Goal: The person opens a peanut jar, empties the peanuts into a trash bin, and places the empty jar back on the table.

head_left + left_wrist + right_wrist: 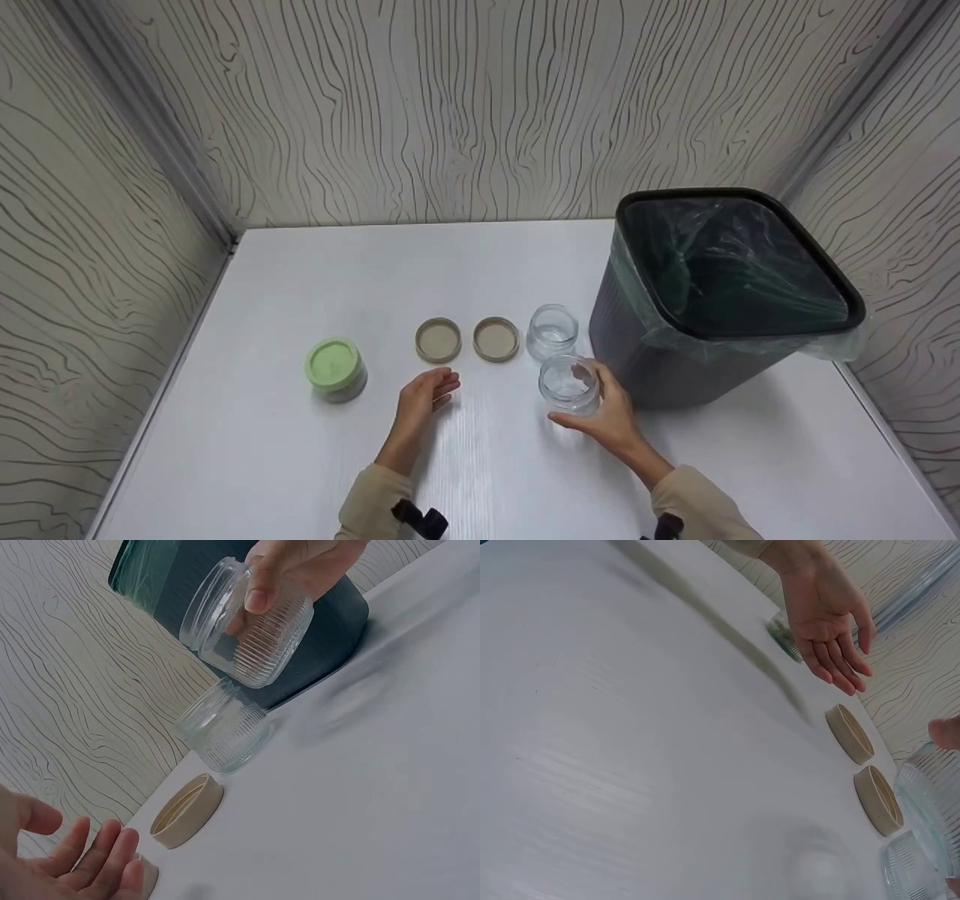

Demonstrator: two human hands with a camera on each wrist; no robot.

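My right hand (611, 420) grips a clear glass jar (568, 386) by its side, thumb and fingers around it. The left wrist view shows this ribbed jar (251, 622) held above the table and tilted. Just behind it a second glass jar (553, 330) stands on the table. Two beige lids (438, 340) (496, 339) lie side by side with their hollow sides up. Near them my left hand (421, 405) hovers with relaxed fingers and holds nothing. Farther left stands a jar with a green lid (333, 364).
A grey bin (652, 352) with a black rim and a green-tinted plastic liner (750, 277) stands at the right, close beside the held jar. The white table (247, 450) is bounded by wood-grain patterned panels (450, 112) at the back and sides.
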